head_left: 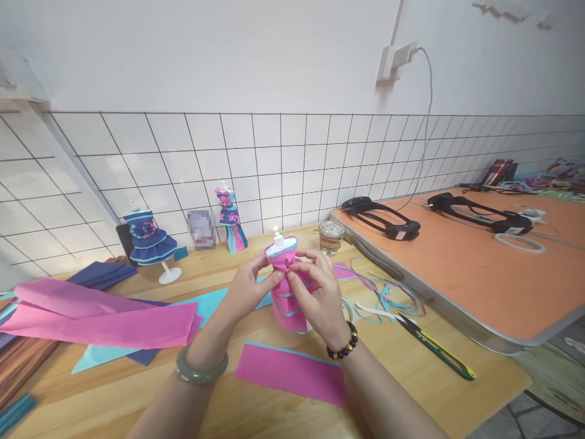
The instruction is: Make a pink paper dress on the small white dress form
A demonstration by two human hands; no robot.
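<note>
A small white mannequin (pixel 276 239) stands on the wooden table in a pink paper dress (pixel 289 312) with light blue stripes. My left hand (pixel 252 283) pinches the dress at the bodice from the left, thumb at its front. From the right, my right hand (pixel 320 292) pinches the same bodice, its thumb and forefinger near the left thumb. Fingers hide part of the waist and right side. Just in front lies a flat pink strip (pixel 292 372) with a light blue edge. To the right are thread snips (pixel 434 347) with a yellow and green handle.
Two dressed mannequins, one navy (pixel 153 241) and one multicoloured (pixel 231 219), stand by the tiled wall. Pink sheets (pixel 114 317) cover the left. A glass (pixel 331 236) stands behind my right hand. Thin paper strips (pixel 388 296) lie beside the raised orange tabletop (pixel 457 268), which bears black headsets (pixel 384 219).
</note>
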